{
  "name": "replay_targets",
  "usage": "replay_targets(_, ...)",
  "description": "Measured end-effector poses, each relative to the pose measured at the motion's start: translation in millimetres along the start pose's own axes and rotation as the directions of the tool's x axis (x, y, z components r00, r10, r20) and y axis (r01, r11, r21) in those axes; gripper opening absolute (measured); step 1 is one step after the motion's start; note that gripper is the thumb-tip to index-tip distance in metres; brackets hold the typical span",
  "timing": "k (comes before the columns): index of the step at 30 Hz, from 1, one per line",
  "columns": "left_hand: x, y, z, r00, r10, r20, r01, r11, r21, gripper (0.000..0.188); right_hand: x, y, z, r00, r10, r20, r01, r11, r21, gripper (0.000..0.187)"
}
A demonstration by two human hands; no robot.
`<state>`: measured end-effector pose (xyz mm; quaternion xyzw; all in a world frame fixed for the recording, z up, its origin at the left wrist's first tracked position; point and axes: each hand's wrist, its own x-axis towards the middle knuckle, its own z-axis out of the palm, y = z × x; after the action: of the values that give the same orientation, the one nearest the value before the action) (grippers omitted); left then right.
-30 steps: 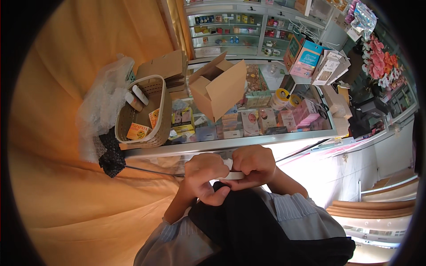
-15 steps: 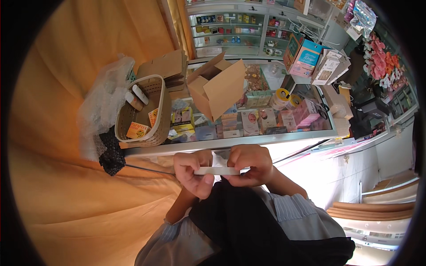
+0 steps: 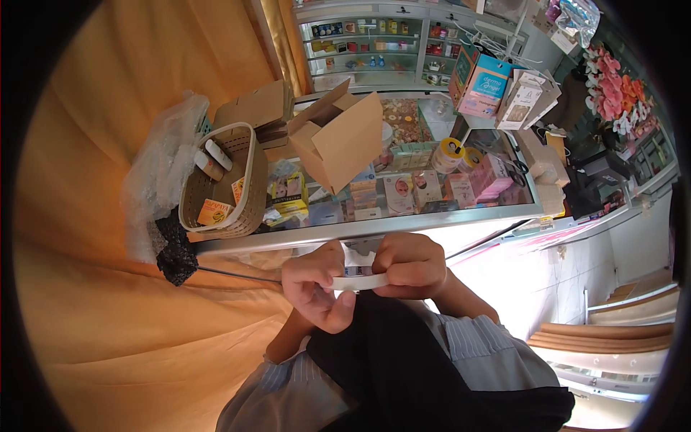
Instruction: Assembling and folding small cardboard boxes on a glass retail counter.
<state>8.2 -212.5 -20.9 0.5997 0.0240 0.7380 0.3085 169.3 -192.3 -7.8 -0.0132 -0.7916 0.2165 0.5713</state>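
Note:
Between my two hands is a narrow whitish ring that looks like a roll of tape (image 3: 358,283), its curved edge facing me and some print showing on its inner side. My left hand (image 3: 311,285) pinches its left end, with the thumb pointing down below it. My right hand (image 3: 410,265) has its fingers curled round the right end. Both hands are just in front of the glass counter's metal edge (image 3: 403,222), above my lap. Past that edge stands a cardboard box (image 3: 345,147) with raised flaps, tilted on the glass.
On the counter's left stands a woven plastic basket (image 3: 253,189) with small orange boxes and white bottles. Bubble wrap (image 3: 155,173) and black crumpled plastic (image 3: 176,252) hang beside it. Flattened cardboard (image 3: 248,108) lies behind. Yellow-cored tape rolls (image 3: 448,153) and display boxes (image 3: 481,86) stand right.
The roll of tape has tilted, so its curve and inner side now show. My right hand has shifted slightly. The counter items appear a little further left as the view has turned.

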Motion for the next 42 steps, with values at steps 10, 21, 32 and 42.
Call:
replay_targets(10,15,-6,2,0.948,0.118,0.296,-0.157,0.981,0.112,0.026,-14,-3,8,0.978,-0.059,-0.198,0.082,0.991,0.109,0.03)
replay_targets(21,18,6,1,0.943,-0.08,0.322,0.018,0.982,0.189,0.022,-2,-12,-4,1.0,0.015,-0.003,-0.015,1.0,-0.006,0.026)
replay_targets(32,-5,-1,0,0.993,-0.023,-0.117,0.02,0.999,-0.026,0.029,2,-10,17,0.989,0.002,-0.145,-0.011,0.998,-0.058,0.022)
replay_targets(42,21,0,-18,0.941,0.057,0.334,-0.101,0.988,0.116,0.016,7,-5,14,1.0,0.004,-0.031,-0.005,0.999,-0.046,0.021)
